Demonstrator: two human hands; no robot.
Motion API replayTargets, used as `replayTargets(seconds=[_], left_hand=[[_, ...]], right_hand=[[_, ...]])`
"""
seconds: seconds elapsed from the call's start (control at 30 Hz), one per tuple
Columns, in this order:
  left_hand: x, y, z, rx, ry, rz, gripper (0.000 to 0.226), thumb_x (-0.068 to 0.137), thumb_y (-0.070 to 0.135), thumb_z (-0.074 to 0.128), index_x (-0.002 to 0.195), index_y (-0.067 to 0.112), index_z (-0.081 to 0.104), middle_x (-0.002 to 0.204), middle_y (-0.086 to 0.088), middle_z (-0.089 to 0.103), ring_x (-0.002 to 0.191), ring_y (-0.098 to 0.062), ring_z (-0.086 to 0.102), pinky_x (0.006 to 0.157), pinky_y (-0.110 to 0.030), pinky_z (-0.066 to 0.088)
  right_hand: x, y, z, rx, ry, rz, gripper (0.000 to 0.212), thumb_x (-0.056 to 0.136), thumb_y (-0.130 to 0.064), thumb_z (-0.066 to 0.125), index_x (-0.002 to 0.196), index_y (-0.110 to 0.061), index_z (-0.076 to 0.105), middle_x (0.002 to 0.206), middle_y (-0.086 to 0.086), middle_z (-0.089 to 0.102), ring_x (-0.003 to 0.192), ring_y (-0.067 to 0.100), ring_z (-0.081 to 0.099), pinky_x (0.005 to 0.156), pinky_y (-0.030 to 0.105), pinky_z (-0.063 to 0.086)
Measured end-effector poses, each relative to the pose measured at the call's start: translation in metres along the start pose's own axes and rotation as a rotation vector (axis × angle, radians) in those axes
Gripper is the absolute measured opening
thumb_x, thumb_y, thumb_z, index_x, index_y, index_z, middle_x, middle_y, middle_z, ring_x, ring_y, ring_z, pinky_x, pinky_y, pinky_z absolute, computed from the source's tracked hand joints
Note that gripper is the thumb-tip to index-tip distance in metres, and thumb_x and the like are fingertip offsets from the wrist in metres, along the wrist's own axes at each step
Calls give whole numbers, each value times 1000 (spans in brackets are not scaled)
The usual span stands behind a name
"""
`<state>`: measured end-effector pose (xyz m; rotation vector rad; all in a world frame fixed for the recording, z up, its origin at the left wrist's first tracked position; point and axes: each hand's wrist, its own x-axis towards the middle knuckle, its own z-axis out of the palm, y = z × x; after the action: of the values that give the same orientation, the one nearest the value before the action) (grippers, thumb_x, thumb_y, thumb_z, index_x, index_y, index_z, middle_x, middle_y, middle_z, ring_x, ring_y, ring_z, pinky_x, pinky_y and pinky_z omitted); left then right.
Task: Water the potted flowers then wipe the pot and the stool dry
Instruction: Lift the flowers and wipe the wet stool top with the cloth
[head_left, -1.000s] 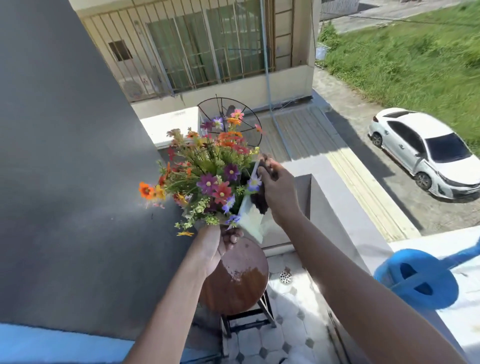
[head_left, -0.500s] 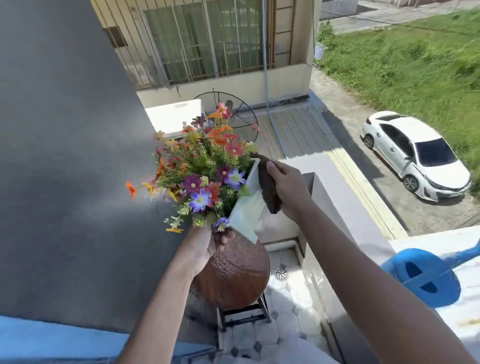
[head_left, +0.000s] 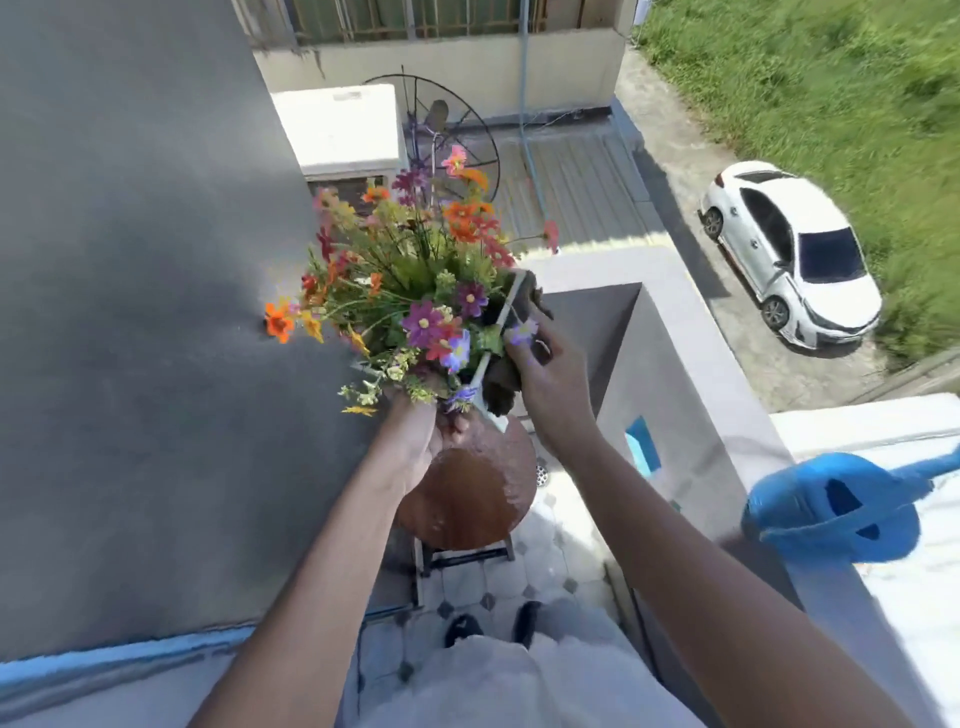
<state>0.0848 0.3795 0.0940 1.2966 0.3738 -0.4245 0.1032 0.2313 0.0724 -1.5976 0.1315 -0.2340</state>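
Observation:
A bunch of colourful flowers (head_left: 415, 280) fills a white pot (head_left: 500, 322), of which only the rim and a bottom corner show. My left hand (head_left: 423, 441) grips the pot from below and holds it in the air, tilted to the right, above the round brown stool (head_left: 467, 499). My right hand (head_left: 545, 374) presses a dark brown cloth (head_left: 506, 384) against the pot's right side. The stool seat looks wet and shiny, with a dark patch across its middle.
A blue watering can (head_left: 831, 514) stands on the white ledge at the right. A grey wall (head_left: 145, 312) rises at the left and a grey parapet (head_left: 675, 364) at the right. The tiled floor (head_left: 550, 566) has a drain. My feet are below the stool.
My right hand has slid the cloth down the pot's right side. The pot has tilted a little further to the right, and the view has dropped lower, showing my legs.

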Motion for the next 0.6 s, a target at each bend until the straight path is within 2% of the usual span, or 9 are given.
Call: replayTargets(seconds=[0.1,0.17,0.27,0.33,0.4,0.47,0.53,0.6], left_hand=[[14,-5,-5,-64,-9,-79,32,103,14,28,82,8,52,57,-10,59,37,-9,47,36,-18,36],[27,-8,-9,-81,3,-117,32,102,12,28,82,7,53,58,-11,61,39,-9,47,37,-18,38],[51,-11,-16,-135,60,-150,32,101,11,29,88,4,57,69,-16,59,42,-10,48,39,-19,40],[70,-11,-18,-190,72,-144,31,101,16,33,88,4,58,65,-14,61,41,-10,49,40,-18,41],[88,-11,-20,-211,80,-122,31,101,19,36,87,4,59,60,-11,63,41,-9,49,41,-18,41],[106,-12,-20,-165,104,-91,30,100,17,34,88,5,59,64,-11,60,42,-9,48,41,-17,41],[121,-15,-21,-96,145,-57,31,100,13,30,89,5,58,69,-13,56,42,-8,47,42,-17,39],[134,-22,-25,-57,193,-17,32,98,8,27,91,3,58,72,-13,53,44,-8,46,42,-18,36]], right_hand=[[-8,36,-3,-160,18,16,43,95,-9,62,138,-13,57,122,-4,66,110,10,64,94,23,51],[-9,66,-5,-209,-25,121,46,94,-7,61,139,-15,56,126,-2,64,111,14,64,94,26,52],[-7,108,-9,-265,-73,304,42,92,-7,58,133,-18,62,117,1,69,97,14,65,84,29,52],[-12,134,-9,-302,-123,349,42,91,-3,55,128,-19,66,108,-1,70,94,14,65,84,31,51],[-20,158,-4,-368,-220,355,45,90,-3,54,130,-21,65,118,-5,68,108,15,64,96,37,52],[-29,182,5,-472,-325,334,47,92,-5,53,135,-23,62,129,-5,65,120,16,59,105,33,45],[-40,200,19,-566,-431,274,50,94,-5,52,139,-26,57,134,1,62,125,18,54,105,21,36],[-51,218,40,-608,-607,222,52,94,-6,50,143,-24,53,128,11,55,117,26,53,102,23,37]])
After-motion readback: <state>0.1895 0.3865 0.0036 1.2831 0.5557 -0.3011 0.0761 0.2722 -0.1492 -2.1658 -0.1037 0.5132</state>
